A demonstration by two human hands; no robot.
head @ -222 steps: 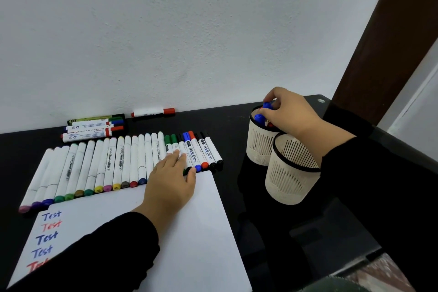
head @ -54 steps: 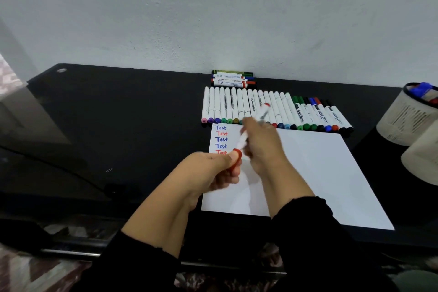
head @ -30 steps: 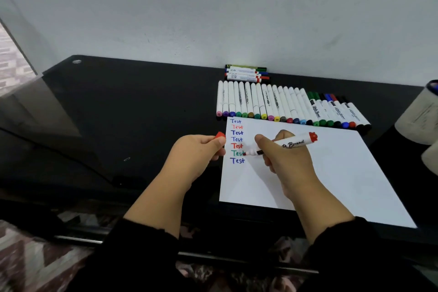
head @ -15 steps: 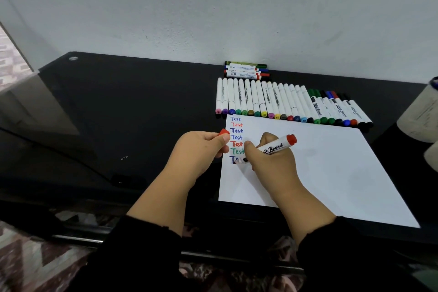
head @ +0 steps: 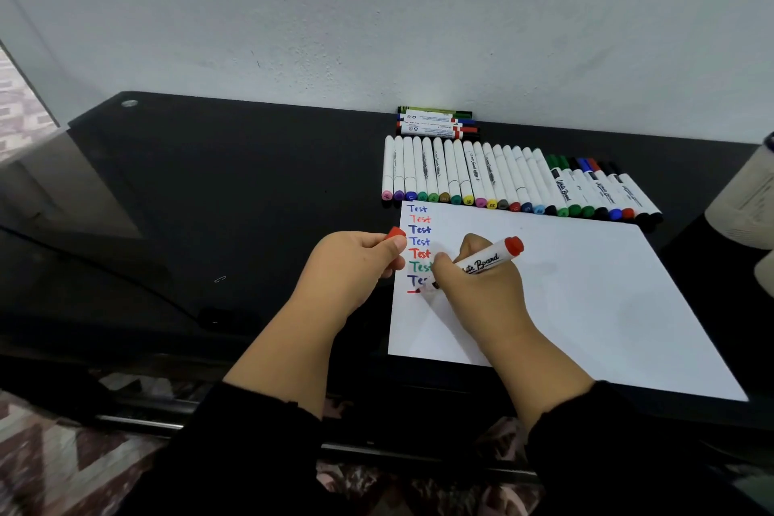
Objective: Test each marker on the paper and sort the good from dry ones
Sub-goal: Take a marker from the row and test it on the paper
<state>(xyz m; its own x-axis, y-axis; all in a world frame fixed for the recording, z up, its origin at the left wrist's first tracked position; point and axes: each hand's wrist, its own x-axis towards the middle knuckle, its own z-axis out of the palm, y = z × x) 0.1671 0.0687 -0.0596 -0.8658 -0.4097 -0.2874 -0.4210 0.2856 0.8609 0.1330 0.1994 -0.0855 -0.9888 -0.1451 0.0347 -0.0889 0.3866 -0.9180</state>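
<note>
Paper point(head: 586, 297) reads "Test" repeatedly; held marker point(head: 488, 262) reads "Board".

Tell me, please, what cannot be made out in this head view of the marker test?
- Marker tip: hidden behind the right hand, so its contact with the paper is unseen.
- Seventh word: partly covered by that hand.
- Cap: mostly hidden in the left hand.
- Cups: cut off by the right edge; contents unseen.
- Row labels: too small to read.
</note>
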